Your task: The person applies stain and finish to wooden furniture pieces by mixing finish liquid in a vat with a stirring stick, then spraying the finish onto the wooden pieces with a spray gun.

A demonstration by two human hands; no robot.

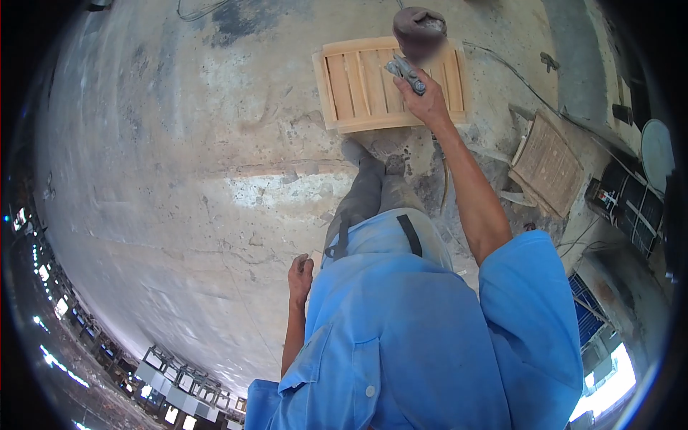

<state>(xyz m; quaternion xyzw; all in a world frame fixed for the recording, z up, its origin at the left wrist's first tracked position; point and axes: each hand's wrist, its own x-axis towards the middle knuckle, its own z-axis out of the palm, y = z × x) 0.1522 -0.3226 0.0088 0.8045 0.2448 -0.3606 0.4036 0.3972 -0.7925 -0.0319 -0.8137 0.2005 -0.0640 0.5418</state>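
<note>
My right hand (428, 102), arm stretched forward, is closed round a grey metal hand tool (407, 74) whose exact kind I cannot make out. The tool is over a light wooden slatted frame (349, 84) that lies on the floor in front of my feet. Close beyond the tool, a brown rounded thing (413, 26) with a pale patch on top overlaps the frame's far edge; part of it is blurred. My left hand (301, 278) hangs at my side with its fingers curled; whether anything is inside them is hidden.
A brown ribbed panel (548, 163) lies to the right. A cable (512, 70) runs over the floor past it. A dark cylindrical machine (625, 204) and a pale round disc (656, 154) are at the far right. Concrete floor (179, 165) extends leftward.
</note>
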